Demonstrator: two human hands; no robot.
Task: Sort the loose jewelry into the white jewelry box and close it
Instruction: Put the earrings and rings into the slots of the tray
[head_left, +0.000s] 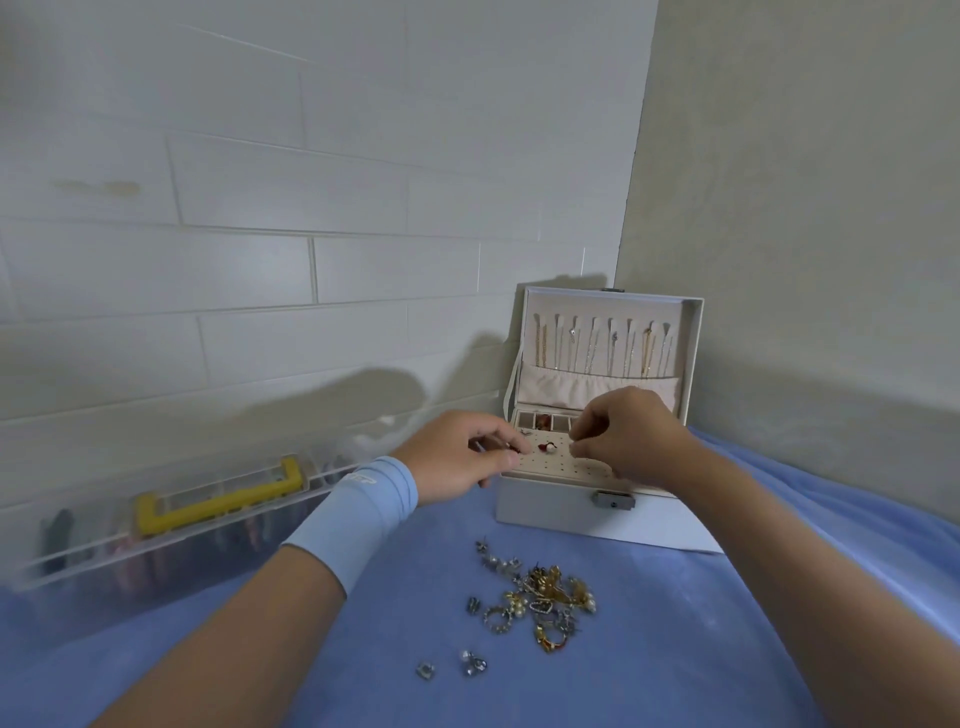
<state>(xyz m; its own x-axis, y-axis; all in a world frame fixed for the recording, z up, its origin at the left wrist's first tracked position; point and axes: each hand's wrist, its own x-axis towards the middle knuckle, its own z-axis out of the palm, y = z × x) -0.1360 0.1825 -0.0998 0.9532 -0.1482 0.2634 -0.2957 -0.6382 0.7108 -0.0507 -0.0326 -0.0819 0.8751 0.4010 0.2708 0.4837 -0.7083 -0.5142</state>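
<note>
A pile of loose jewelry (540, 603) lies near on the blue cloth (675, 649). Just behind it stands the white jewelry box (550, 512), lid up. Over its tray, the left hand (462, 457) curls its fingers and the right hand (628, 436) presses its fingertips together. I cannot tell if either holds anything. A clear box (208, 551) sits far left.

A single wide-angle view from the person's head looks forward and down — close over the blue cloth (675, 649), the white jewelry box (550, 514) near centre, the tiled wall (260, 208) bowed toward the frame's edges.
</note>
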